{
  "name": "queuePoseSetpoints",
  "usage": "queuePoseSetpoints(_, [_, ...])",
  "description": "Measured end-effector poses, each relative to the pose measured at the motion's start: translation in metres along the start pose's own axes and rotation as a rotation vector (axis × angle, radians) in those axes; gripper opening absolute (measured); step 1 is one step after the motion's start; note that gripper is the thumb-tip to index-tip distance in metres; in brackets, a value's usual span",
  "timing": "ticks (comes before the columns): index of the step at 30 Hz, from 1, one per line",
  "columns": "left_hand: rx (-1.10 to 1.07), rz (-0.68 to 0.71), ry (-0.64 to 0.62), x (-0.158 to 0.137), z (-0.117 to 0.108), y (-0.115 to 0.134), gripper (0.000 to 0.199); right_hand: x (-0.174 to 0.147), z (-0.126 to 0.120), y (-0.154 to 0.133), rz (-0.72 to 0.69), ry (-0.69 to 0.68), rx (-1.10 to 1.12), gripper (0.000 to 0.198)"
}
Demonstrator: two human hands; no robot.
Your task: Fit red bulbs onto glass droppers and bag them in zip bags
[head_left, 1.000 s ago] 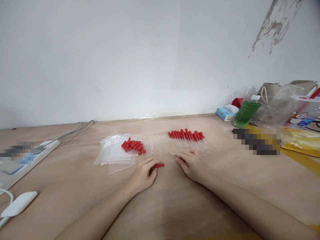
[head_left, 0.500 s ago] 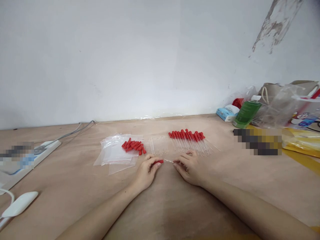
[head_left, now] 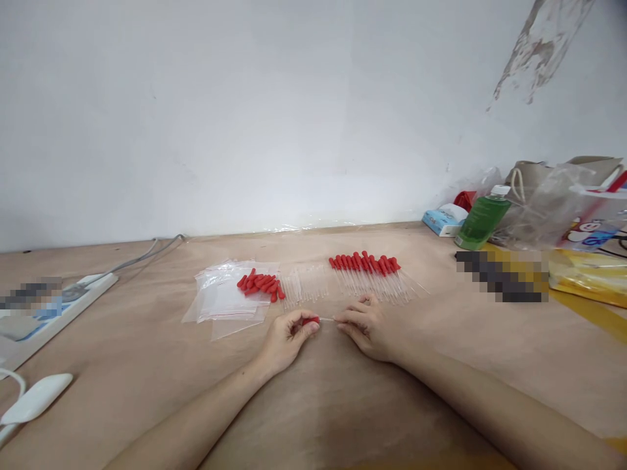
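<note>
Straight ahead of you, a red bulb (head_left: 311, 320) lines up with a thin clear tube (head_left: 327, 318), ends meeting; depth of insertion cannot be told. Your left hand (head_left: 287, 336) pinches the bulb between closed thumb and fingers; your right hand (head_left: 365, 329), fingers bent, grips the tube at its fingertips. Forearms (head_left: 206, 399) converge over the brown tabletop (head_left: 294, 418).

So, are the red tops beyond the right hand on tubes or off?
On: the red tops cap the far ends of clear tubes, which stick out on the near side.
</note>
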State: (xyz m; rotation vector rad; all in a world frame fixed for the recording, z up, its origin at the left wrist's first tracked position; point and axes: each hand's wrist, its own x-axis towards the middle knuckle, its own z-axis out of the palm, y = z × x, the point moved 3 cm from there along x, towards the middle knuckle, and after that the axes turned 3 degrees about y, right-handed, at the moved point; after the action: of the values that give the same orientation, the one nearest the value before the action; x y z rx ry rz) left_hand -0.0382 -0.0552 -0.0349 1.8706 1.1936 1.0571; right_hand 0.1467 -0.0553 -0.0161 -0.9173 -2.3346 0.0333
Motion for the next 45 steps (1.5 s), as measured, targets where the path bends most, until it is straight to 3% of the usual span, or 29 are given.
queuePoseSetpoints(15, [0.343,0.288,-0.115,-0.008,0.0,0.018,0.017,-0.004,0.003,-0.003,-0.109,0.043,-0.059,0.023])
queuePoseSetpoints(26, [0.465,0.466,-0.195,-0.01,0.0,0.015,0.017,0.0,0.012,-0.01,-0.004,-0.165,0.006,0.028])
queuePoseSetpoints(33, [0.448,0.478,-0.033,-0.002,-0.013,0.011,0.017,0.011,-0.005,-0.016,0.032,-0.18,-0.012,0.021])
queuePoseSetpoints(36, [0.45,0.377,0.061,0.003,-0.019,0.002,0.026,0.008,-0.009,-0.004,0.149,-0.204,0.058,0.019])
queuePoseSetpoints(41, [0.47,0.25,-0.017,0.009,-0.018,-0.008,0.015,0.005,-0.004,0.047,0.63,-0.126,0.304,0.027])
queuePoseSetpoints(45, [0.487,0.274,-0.042,0.008,-0.016,-0.005,0.016,0.025,-0.007,0.068,0.728,0.04,0.137,0.026])
